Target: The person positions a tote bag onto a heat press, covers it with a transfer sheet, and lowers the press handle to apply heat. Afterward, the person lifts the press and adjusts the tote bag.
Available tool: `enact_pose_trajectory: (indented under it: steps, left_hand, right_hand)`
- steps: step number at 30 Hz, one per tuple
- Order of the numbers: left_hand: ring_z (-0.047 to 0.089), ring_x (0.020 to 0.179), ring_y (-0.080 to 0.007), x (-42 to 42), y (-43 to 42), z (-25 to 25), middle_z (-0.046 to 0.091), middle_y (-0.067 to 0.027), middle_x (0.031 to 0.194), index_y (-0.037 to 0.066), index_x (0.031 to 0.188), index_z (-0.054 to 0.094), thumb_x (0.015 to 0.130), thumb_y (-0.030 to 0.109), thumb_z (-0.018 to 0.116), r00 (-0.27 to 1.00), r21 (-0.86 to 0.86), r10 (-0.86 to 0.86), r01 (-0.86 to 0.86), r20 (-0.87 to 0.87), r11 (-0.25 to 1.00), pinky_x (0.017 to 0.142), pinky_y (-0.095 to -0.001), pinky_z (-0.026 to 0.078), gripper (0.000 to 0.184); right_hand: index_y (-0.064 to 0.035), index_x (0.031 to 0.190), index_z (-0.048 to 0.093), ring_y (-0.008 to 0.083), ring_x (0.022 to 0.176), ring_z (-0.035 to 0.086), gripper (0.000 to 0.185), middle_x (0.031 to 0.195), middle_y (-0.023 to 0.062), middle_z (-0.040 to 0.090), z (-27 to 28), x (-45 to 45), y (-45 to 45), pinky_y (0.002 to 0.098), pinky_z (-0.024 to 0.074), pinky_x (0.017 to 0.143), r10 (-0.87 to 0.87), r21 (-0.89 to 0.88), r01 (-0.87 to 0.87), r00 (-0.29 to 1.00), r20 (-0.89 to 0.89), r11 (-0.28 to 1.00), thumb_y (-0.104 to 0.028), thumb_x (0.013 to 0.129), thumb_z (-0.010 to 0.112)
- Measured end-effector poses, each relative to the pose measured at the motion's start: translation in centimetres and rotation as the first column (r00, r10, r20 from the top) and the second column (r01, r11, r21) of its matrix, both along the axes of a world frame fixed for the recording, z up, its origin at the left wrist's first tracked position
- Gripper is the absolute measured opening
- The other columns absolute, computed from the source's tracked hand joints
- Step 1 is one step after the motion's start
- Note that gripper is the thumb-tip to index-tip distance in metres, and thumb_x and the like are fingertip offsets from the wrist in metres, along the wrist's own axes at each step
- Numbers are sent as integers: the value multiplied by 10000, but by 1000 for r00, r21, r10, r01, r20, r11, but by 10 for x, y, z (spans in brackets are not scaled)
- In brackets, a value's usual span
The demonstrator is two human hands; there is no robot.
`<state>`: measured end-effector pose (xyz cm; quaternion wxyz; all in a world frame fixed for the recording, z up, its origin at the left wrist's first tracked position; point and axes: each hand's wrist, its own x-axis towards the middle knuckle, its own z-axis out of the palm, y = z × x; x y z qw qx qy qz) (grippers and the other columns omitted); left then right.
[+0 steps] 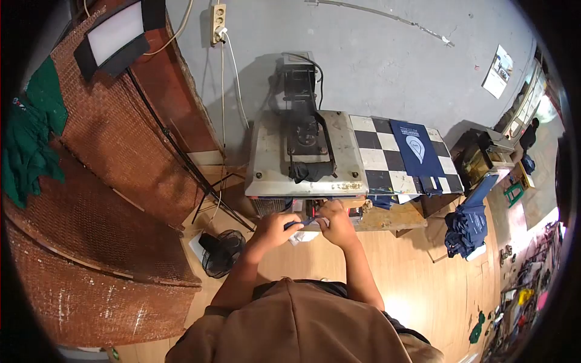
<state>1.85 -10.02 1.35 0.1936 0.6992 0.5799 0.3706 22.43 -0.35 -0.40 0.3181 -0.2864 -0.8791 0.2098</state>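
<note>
My left hand (278, 228) is closed, its thumb and fingers pinching a narrow piece of dark blue fabric (307, 222) just in front of the heat press machine (266, 172). The fabric runs across to my right hand (336, 224), which is also closed, with bent fingers by the machine's front edge; part of its grip is hidden. Behind the hands, red and black parts show under the machine's front. A black cloth-wrapped handle (311, 172) sits on the machine's top plate, above both hands.
Right of the machine, a dark blue printed bag (416, 148) lies on a checkered board (368, 140). More dark blue bags (466, 230) are piled farther right. A black fan (223, 253) and a lamp stand (163, 127) are at left. A power strip (218, 23) hangs on the wall.
</note>
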Motion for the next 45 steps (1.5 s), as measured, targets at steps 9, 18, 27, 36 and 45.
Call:
enact_pose_trajectory:
  steps: [9, 18, 27, 36, 45]
  left_hand:
    - [654, 876, -338, 26, 1, 9, 678, -112, 944, 84, 1027, 642, 871, 291, 673, 996, 6, 24, -24, -91, 1000, 708, -427, 518, 260]
    - [658, 778, -361, 46, 9, -17, 685, -145, 845, 77, 973, 654, 876, 257, 667, 987, -72, 34, -45, -156, 996, 672, -443, 507, 205]
    - [639, 703, -342, 63, -2, -50, 643, -173, 752, 8, 951, 597, 896, 150, 638, 973, -176, -100, 138, 208, 975, 635, -410, 465, 158]
    - [592, 927, -352, 64, -2, -80, 603, -170, 972, 3, 931, 607, 865, 152, 681, 989, -71, -145, 147, 22, 987, 787, -430, 468, 179]
    - [587, 901, -384, 58, -2, -96, 603, -177, 944, 1, 932, 593, 858, 154, 673, 994, -117, -73, 82, 78, 990, 774, -445, 468, 188]
  right_hand:
    - [-51, 901, 685, 328, 1089, 511, 216, 1081, 105, 587, -6, -3, -4, 438, 416, 965, -43, 58, 42, 999, 21, 997, -69, 690, 728]
    - [-73, 955, 655, 367, 1152, 469, 262, 1178, 147, 530, -13, 17, -5, 462, 408, 977, -93, 82, 87, 993, 69, 993, -61, 693, 675]
    - [-123, 1225, 593, 315, 1066, 545, 494, 1192, 136, 557, -38, 25, 10, 392, 452, 900, -219, 20, 219, 975, -27, 975, 14, 753, 639]
    - [-31, 1081, 646, 122, 725, 603, 168, 837, 20, 653, -75, 3, 30, 252, 475, 667, -535, -903, -236, 741, -406, 358, -129, 976, 559]
    - [-49, 941, 612, 170, 654, 631, 24, 795, 70, 662, -84, 1, 24, 273, 538, 603, -668, -848, -517, 592, -450, 113, -46, 937, 589]
